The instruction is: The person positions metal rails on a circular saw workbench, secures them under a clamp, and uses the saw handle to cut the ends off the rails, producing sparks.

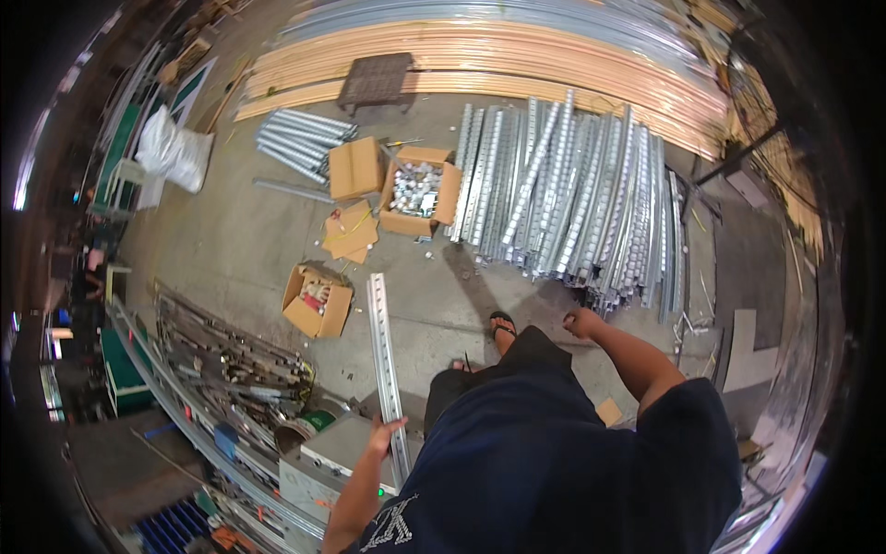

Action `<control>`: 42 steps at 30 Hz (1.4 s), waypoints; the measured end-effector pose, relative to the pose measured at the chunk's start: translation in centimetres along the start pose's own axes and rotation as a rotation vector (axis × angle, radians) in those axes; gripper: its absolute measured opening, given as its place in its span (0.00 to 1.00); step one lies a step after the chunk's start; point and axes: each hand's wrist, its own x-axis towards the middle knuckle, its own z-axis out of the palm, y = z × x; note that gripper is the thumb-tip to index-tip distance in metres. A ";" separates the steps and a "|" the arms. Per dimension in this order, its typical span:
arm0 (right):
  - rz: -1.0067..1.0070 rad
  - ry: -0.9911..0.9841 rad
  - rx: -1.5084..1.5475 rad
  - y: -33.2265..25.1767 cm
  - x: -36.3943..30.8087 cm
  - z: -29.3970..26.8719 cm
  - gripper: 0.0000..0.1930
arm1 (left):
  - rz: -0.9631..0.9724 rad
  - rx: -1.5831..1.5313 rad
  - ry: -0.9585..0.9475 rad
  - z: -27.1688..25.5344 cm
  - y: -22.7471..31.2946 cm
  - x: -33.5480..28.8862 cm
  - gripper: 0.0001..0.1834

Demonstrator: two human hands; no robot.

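Observation:
My left hand (pixel 383 436) is closed around a long slotted metal channel (pixel 380 342) at its lower part, beside my left hip. The channel stands out ahead of me with its row of holes showing. My right hand (pixel 580 323) hangs out at my right side with its fingers curled in. What it holds, if anything, I cannot make out. Just beyond that hand lies a big pile of similar slotted metal channels (pixel 572 185) on the floor.
An open cardboard box (pixel 449 196) of small parts stands left of the pile. A smaller box (pixel 314 323) sits nearer. Silver tubes (pixel 295 143) lie at far left, long orange-tan bars (pixel 480 55) along the back. A grey machine (pixel 318 471) and scrap metal (pixel 221 360) are at my left.

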 end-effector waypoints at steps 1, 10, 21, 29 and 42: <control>0.076 0.000 0.214 -1.1 -0.6 2.1 0.19 | -0.012 0.149 0.013 -1.9 3.6 0.5 0.43; 0.747 0.055 0.044 14.7 -34.6 12.1 0.27 | -0.011 0.847 -0.121 9.6 17.5 31.9 0.54; 1.296 0.164 0.856 -8.9 -21.6 7.5 0.24 | 0.048 0.475 -0.503 25.2 32.2 65.0 0.52; 1.243 0.073 0.794 -5.2 -9.7 2.3 0.22 | 0.303 0.738 -0.120 35.6 43.2 80.3 0.60; 1.262 0.145 0.911 -4.2 -5.6 3.9 0.19 | 0.376 1.233 -0.133 35.3 34.8 82.1 0.35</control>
